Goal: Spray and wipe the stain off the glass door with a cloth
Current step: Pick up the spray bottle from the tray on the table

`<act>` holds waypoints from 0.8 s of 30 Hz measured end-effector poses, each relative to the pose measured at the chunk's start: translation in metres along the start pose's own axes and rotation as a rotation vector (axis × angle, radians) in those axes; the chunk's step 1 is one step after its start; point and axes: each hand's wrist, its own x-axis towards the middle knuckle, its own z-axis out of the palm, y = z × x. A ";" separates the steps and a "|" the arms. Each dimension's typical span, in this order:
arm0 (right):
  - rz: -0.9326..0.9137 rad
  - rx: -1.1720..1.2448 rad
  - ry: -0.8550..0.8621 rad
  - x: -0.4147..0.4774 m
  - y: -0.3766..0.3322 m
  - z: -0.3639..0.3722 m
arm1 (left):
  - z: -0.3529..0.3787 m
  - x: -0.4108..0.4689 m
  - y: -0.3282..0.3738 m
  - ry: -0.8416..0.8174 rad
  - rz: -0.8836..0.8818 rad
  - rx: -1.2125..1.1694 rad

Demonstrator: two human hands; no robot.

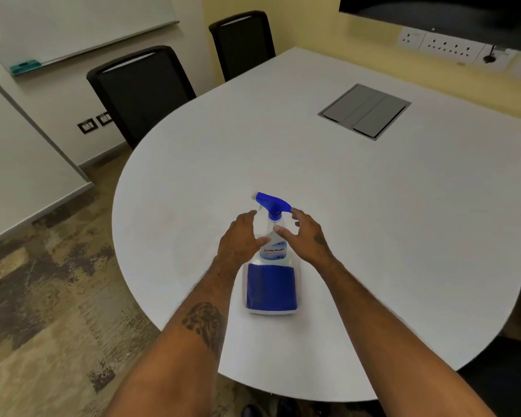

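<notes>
A clear spray bottle (271, 284) with blue liquid and a blue trigger head stands upright on the white table (373, 221), near its front edge. My left hand (238, 239) is on the bottle's left side, fingers spread, the thumb near the bottle's shoulder. On the right side of the bottle's neck is my right hand (306, 236), fingers apart and just short of the trigger head. Neither hand grips the bottle. No cloth and no glass door are in view.
Two black chairs (139, 88) (242, 40) stand at the table's far left edge. A grey cable hatch (364, 111) is set into the tabletop at the back right. Wall sockets (451, 46) line the yellow wall. A whiteboard (73, 25) hangs on the left.
</notes>
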 end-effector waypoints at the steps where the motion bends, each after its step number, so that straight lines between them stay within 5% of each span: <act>1: 0.011 0.014 -0.007 0.005 0.001 0.002 | 0.003 0.007 -0.001 -0.017 -0.008 -0.021; 24: -0.040 0.049 0.008 0.008 -0.032 -0.008 | 0.009 0.023 0.009 -0.173 0.048 -0.063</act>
